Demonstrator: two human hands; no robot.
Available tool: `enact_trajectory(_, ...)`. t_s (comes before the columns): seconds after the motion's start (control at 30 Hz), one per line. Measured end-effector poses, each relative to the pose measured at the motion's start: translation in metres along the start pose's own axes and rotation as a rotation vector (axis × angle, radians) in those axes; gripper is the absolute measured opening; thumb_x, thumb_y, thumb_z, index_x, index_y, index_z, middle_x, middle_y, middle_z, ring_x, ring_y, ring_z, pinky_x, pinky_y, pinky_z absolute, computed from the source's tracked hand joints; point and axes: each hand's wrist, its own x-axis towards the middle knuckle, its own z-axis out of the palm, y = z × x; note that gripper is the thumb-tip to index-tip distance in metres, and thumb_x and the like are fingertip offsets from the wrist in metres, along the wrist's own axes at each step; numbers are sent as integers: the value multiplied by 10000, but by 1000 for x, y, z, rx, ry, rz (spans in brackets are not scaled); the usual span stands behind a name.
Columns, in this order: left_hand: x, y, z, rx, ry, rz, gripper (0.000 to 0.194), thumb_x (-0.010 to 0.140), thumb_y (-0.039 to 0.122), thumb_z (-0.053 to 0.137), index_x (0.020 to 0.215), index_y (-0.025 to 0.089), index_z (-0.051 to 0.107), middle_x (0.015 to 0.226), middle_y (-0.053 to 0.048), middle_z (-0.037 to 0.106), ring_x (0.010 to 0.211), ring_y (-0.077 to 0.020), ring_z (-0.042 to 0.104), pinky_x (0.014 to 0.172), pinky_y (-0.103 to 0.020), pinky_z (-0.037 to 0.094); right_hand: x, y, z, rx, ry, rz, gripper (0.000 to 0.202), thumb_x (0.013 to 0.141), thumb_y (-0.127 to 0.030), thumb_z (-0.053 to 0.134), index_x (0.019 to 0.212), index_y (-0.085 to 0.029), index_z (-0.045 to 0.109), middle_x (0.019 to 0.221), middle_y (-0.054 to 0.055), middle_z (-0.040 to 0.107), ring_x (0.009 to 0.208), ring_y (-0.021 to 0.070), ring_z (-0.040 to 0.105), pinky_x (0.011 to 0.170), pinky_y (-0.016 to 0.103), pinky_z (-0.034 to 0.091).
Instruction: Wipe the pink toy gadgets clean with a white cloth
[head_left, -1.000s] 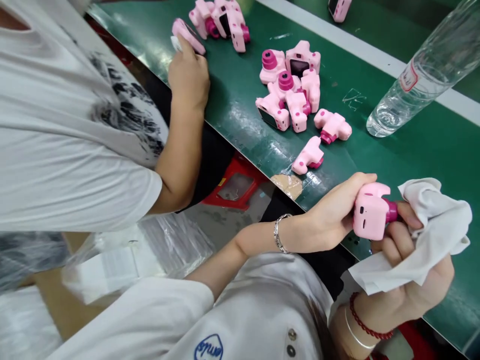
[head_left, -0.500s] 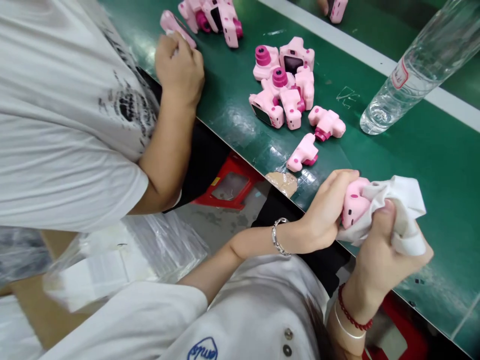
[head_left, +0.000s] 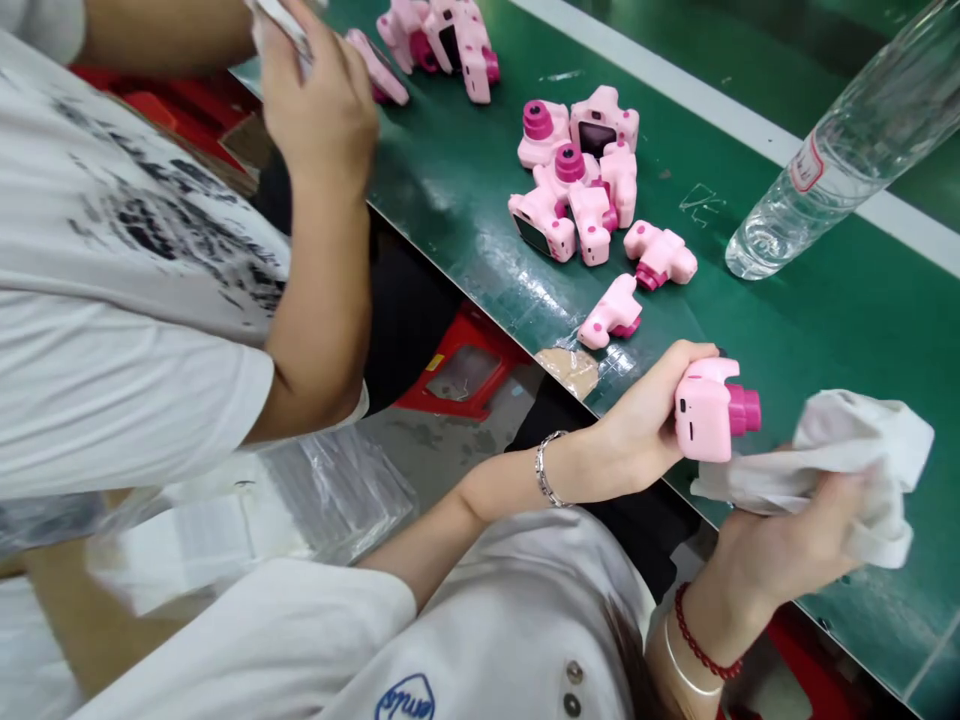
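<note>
Holding a pink camera [head_left: 701, 415], left hand [head_left: 641, 430] nears cloth [head_left: 855, 435] in right hand [head_left: 791, 550].

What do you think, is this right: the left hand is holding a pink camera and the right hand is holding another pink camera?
Not quite: the right hand holds a white cloth, not another camera. The head view shows it. The left hand is indeed holding a pink camera.
</note>
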Motion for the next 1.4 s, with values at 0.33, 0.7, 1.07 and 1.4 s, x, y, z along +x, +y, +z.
enact_trajectory(0.33, 7, 1, -1, 32, -24, 145, 267, 695, 296, 683, 668, 197, 437, 594, 82, 472, 531, -55, 433, 547, -194, 315, -1, 5, -9, -497, 125, -742, 264, 854, -120, 709, 666, -180, 533, 734, 32, 558, 583, 100, 485, 510, 232, 351)
enact_trajectory(0.7, 33, -17, -24, 743, -144, 628, 490, 857, 413, 661, 1297, 227, 552, 1454, -104, 493, 1398, -238, 428, 1195, -376, 313, -7, 27, 17, -503, 332, -492, 161, 921, -232, 591, 998, -153, 707, 949, 168, 645, 859, 294, 657, 710, 386, 488)
enact_trajectory(1.07, 58, -3, -64, 1259, -390, 839, 715, 755, 377, 832, 1396, 230, 553, 1481, -116, 567, 1376, -271, 529, 1187, -414, 388, 22, 37, -20, -598, -63, -467, 347, 973, -436, 534, 826, -165, 694, 817, 41, 536, 669, 133, 526, 587, 254, 388)
enact_trajectory(1.4, 57, -2, -65, 1125, -414, 767, 879, 736, 398, 844, 1499, 245, 435, 1414, -103, 633, 1295, -246, 608, 1127, -372, 428, 43, 15, -26, -901, -319, -754, 360, 1021, -341, 415, 928, -192, 729, 791, 0, 516, 517, 56, 360, 458, 197, 232)
